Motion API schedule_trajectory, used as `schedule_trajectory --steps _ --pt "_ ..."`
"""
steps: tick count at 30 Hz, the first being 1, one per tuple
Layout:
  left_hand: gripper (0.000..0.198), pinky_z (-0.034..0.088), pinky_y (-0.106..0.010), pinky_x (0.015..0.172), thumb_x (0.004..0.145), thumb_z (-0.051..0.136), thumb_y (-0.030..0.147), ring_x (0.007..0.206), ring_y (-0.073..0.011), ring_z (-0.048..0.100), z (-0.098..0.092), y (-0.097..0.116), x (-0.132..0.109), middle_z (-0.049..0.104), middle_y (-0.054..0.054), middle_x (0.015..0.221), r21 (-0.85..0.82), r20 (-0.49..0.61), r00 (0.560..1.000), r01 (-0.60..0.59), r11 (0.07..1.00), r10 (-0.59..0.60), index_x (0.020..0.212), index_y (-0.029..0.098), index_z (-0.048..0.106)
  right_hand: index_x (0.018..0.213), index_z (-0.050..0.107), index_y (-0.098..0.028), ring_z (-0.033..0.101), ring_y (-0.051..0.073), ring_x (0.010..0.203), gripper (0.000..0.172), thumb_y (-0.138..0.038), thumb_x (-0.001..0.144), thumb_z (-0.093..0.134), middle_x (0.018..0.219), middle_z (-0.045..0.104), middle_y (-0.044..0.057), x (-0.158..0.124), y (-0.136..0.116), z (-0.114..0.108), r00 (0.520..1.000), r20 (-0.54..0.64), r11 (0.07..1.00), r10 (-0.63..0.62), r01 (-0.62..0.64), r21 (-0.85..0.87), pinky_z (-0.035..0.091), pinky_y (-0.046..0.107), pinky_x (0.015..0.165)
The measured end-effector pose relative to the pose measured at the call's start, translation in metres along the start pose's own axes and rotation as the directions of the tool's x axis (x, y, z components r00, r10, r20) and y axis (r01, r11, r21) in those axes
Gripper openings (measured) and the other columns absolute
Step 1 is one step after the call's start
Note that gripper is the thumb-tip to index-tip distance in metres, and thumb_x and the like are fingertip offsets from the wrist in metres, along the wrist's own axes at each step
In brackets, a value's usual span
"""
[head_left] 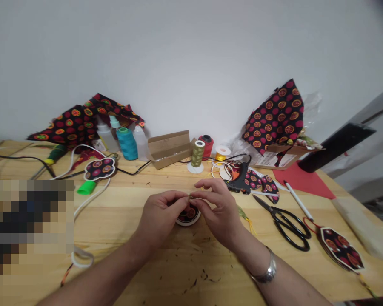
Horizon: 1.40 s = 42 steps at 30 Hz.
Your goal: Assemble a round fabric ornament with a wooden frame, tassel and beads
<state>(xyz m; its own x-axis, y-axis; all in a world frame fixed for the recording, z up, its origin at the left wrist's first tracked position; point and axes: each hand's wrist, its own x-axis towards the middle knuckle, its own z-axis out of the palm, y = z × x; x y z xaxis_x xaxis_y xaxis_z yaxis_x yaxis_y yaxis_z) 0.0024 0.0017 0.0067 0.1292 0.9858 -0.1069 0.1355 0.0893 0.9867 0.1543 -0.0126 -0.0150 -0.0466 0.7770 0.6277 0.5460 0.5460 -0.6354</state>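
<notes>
My left hand (pixel 161 214) and my right hand (pixel 218 210) meet over the middle of the wooden table (pixel 153 263). Both pinch a thin olive-gold thread (pixel 191 195) between thumb and fingertips. Just under the fingers lies a small round piece covered in black fabric with red dots (pixel 187 216), white-rimmed and partly hidden by my hands. A silver bracelet (pixel 268 270) sits on my right wrist. A short tuft of yellow-green thread (pixel 247 216) lies on the table beside my right hand.
Black scissors (pixel 287 225), a white pen (pixel 298 199) and a black glue gun (pixel 241 178) lie to the right. Thread spools (pixel 197 155), bottles (pixel 107 135), a cardboard box (pixel 169 148) and patterned fabric (pixel 276 114) line the back. Fabric-covered shapes lie left (pixel 99 168) and right (pixel 341 248).
</notes>
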Motion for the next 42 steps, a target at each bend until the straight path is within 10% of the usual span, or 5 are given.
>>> schedule_trajectory --steps 26,33,42 --pt "0.015 0.053 -0.026 0.064 0.077 0.063 0.027 0.069 -0.0186 0.069 0.002 -0.009 -0.005 0.078 0.000 0.073 0.253 -0.041 0.977 -0.191 0.948 0.208 0.074 0.022 0.076 0.076 0.067 -0.022 0.059 0.021 0.088 0.016 -0.010 0.082 0.059 0.090 0.067 0.007 0.000 -0.006 -0.001 1.000 -0.005 0.996 -0.003 0.003 -0.087 0.050 0.038 0.078" --pt "0.019 0.053 -0.029 0.083 0.081 0.057 0.017 0.095 -0.0222 0.069 0.000 -0.020 -0.004 0.074 -0.012 0.103 0.523 0.001 0.773 -0.542 0.658 0.635 0.079 0.017 0.076 0.076 0.067 -0.021 0.058 0.021 0.092 0.015 -0.009 0.080 0.060 0.095 0.066 0.007 -0.001 -0.005 -0.002 0.999 0.018 0.993 0.052 -0.049 -0.103 0.049 0.038 0.081" --pt "0.019 0.055 -0.027 0.085 0.084 0.055 0.009 0.092 -0.0200 0.072 -0.002 -0.029 -0.003 0.075 -0.014 0.107 0.605 0.207 0.588 -0.705 0.370 0.782 0.091 0.013 0.072 0.074 0.068 -0.020 0.058 0.021 0.096 0.016 -0.007 0.081 0.060 0.097 0.065 0.008 0.000 -0.004 -0.004 0.991 0.089 0.992 0.104 -0.097 -0.083 0.048 0.038 0.086"
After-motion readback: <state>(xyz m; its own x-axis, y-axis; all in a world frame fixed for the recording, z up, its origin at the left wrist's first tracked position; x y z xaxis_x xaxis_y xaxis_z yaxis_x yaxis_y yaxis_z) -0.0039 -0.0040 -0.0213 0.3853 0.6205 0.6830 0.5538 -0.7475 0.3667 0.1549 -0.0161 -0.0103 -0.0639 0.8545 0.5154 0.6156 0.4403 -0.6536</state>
